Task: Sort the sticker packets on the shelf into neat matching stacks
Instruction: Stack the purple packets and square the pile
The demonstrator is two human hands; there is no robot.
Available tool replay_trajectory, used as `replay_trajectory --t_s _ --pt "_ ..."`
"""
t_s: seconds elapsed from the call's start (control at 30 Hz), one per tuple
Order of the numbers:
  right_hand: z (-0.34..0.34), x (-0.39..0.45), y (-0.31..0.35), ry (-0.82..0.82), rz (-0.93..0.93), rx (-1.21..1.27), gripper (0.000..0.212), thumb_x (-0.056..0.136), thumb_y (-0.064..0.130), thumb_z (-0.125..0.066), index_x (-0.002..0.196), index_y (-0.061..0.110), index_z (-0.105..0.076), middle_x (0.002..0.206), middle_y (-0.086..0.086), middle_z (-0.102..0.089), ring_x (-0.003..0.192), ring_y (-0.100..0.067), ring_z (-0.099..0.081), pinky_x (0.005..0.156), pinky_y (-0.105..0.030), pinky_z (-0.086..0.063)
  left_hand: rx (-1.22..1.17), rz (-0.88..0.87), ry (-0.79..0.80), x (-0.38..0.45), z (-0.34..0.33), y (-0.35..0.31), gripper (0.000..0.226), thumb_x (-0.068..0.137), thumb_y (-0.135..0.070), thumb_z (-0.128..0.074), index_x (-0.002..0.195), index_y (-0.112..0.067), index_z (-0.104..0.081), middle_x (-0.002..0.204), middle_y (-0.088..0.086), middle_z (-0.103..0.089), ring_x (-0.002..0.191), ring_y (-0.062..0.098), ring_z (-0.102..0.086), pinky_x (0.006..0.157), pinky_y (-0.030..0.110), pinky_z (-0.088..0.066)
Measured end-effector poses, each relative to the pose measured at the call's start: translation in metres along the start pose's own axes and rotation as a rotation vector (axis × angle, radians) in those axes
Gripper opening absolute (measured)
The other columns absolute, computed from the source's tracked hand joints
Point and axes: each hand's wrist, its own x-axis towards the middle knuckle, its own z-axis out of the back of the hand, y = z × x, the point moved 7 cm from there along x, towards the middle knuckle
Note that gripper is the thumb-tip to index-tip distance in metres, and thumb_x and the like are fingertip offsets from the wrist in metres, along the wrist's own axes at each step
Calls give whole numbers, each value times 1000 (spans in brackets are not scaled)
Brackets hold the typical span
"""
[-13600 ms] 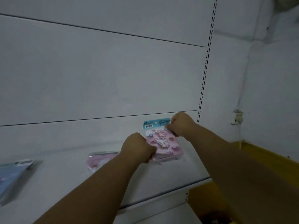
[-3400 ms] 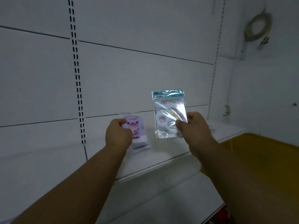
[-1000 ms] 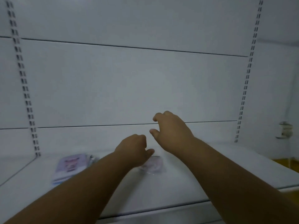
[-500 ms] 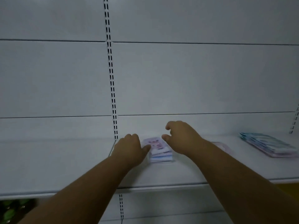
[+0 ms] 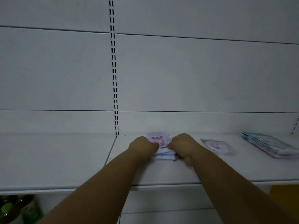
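A small stack of purple sticker packets (image 5: 160, 140) lies on the white shelf (image 5: 64, 160), just right of the slotted upright. My left hand (image 5: 142, 145) grips the stack's left side and my right hand (image 5: 182, 144) grips its right side, fingers curled on the edges. To the right lies a single clear packet with a pink round sticker (image 5: 216, 146). Further right sits a stack of teal and pink packets (image 5: 271, 145), fanned a little.
A slotted upright (image 5: 114, 78) divides the white back panels. The shelf's front edge (image 5: 48, 189) runs across the lower view. Green items (image 5: 11, 207) show below at the bottom left, and a yellow surface (image 5: 284, 191) at the bottom right.
Both hands have closed in on the purple stack and taken hold of its two sides; half a second ago they hovered open beside it. The view has shifted slightly.
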Motion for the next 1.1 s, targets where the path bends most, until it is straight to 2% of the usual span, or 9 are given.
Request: replay_trajectory --t_s 0.17,0.37,0.5,0.57,0.63,0.8,0.87,0.97,1.1 --pt "-3 -6 4 29 16 60 13 83 5 -65 74 4 -57 72 -15 -59 55 -22 -57 44 -22 -45 -124 -71 13 -7 5 -5 22 95 -20 -53 106 -6 -66 107 14 -68 92 25 -62 69 23 -48" --pt "-3 -4 7 -14 -42 -53 23 83 9 -64 65 8 -50 62 -11 -49 49 -19 -44 38 -18 -31 16 -25 -3 -10 0 -17 33 96 -23 -48 118 -2 -62 125 17 -63 113 29 -59 93 28 -44" --pt "-4 -4 4 31 -106 118 17 80 0 -67 68 3 -56 62 -13 -52 51 -20 -49 44 -22 -38 -138 34 -20 -10 2 -15 24 93 -13 -56 70 -9 -48 94 13 -61 95 21 -53 76 22 -38" --pt "-3 -4 0 5 -105 275 4 79 -3 -67 82 -2 -64 68 -17 -62 53 -23 -59 48 -25 -47 -302 51 -72 -11 4 -6 17 87 -15 -65 98 -4 -58 109 11 -61 102 23 -59 81 23 -44" --pt "-1 -5 1 -4 -45 397 14 83 -4 -64 96 -6 -68 78 -19 -70 62 -28 -67 57 -31 -55 -478 42 -56 -11 2 0 49 78 -10 -72 123 -6 -54 120 10 -65 102 25 -66 87 35 -56" --pt "-4 -16 24 45 216 364 28 89 4 -58 114 14 -63 104 -9 -72 92 -26 -70 84 -43 -58 -725 -177 -70 -26 14 3 42 82 9 -65 96 -31 -66 91 -9 -74 87 8 -70 68 22 -56" --pt "-13 -22 24 25 229 316 31 88 11 -57 118 17 -53 110 -8 -67 99 -26 -66 90 -46 -56 -753 -234 -36 -31 13 4 44 87 9 -59 107 -30 -64 97 -9 -74 89 6 -70 67 17 -54" --pt "-24 -33 21 -31 257 274 29 92 11 -51 120 17 -44 115 -6 -62 98 -22 -62 78 -32 -57 -712 -292 47 -37 3 0 42 95 2 -50 127 -26 -49 117 -7 -65 100 5 -66 68 11 -53" --pt "-28 -44 19 -7 381 47 37 98 16 -50 132 15 -37 124 -3 -55 98 -13 -56 65 -8 -43 -537 -346 52 -33 1 -1 43 96 -10 -53 134 -24 -40 129 -4 -57 116 9 -58 92 22 -51"
